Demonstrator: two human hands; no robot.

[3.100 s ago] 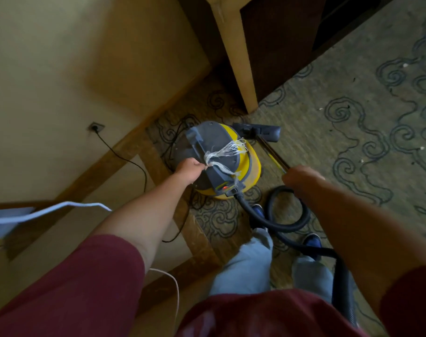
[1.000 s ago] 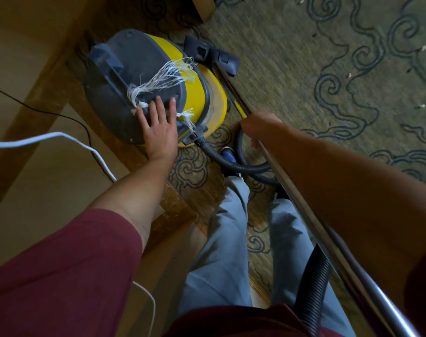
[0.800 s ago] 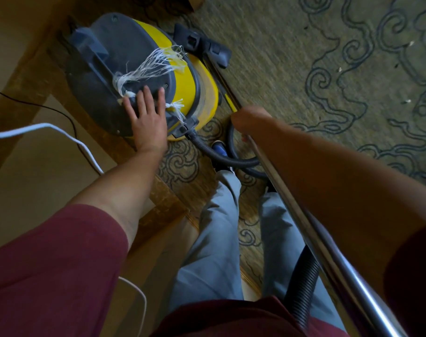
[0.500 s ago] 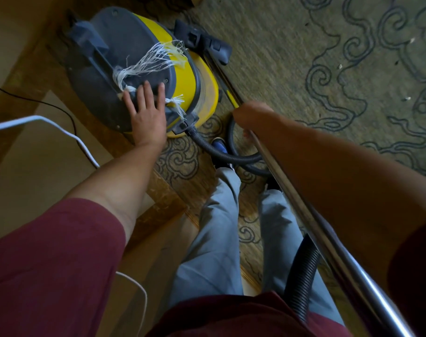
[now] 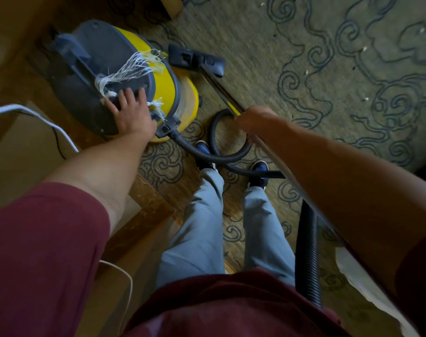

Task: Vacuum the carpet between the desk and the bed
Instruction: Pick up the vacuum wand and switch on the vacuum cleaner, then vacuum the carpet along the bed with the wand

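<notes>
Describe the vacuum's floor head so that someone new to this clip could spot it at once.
Find the yellow canister vacuum at upper left, under the left hand. Just right of it on the patterned carpet lies the floor head, a flat black bar, the only black piece joined to the wand instead of the looping hose.

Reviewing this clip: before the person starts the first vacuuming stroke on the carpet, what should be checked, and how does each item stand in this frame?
1. Right hand grips the wand: ok.
2. Floor head lies on the carpet: ok, beside the canister.
3. Left hand is free for the stroke: not ok; its fingers rest flat on the vacuum canister lid.
4. Hose is clear of the feet: not ok; it loops across the front of both shoes.
5. Vacuum is switched on: cannot tell.
6. Debris to pick up: ok; pale specks lie on the carpet ahead.
</notes>
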